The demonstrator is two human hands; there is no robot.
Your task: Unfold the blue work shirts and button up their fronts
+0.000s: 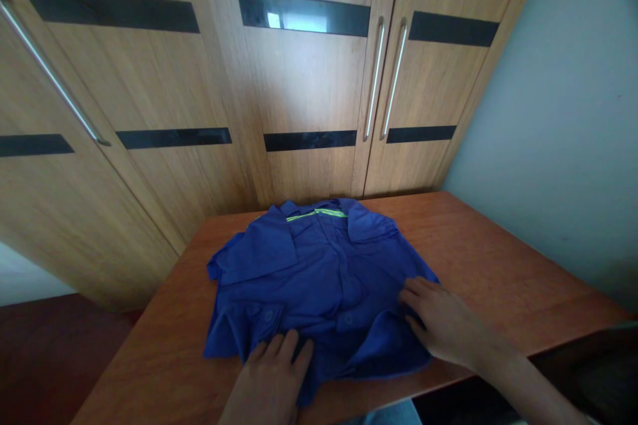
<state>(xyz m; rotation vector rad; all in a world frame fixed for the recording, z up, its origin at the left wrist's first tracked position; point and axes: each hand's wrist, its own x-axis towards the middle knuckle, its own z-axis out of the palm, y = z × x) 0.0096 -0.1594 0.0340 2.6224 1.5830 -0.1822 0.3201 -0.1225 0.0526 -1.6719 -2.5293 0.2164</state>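
Note:
A blue collared shirt (319, 272) with a yellow-green stripe inside the collar lies folded on a reddish-brown wooden table (498, 265). My left hand (272, 378) rests flat on the shirt's near edge, fingers stretched out together. My right hand (441, 322) lies on the shirt's right near part, fingers spread and pressing the cloth. Neither hand grips anything.
Wooden wardrobe doors (309, 80) with long metal handles (373, 80) and black strips stand right behind the table. A pale grey wall (573, 133) runs along the right. Dark red floor (44, 345) shows at the left, beyond the table's edge.

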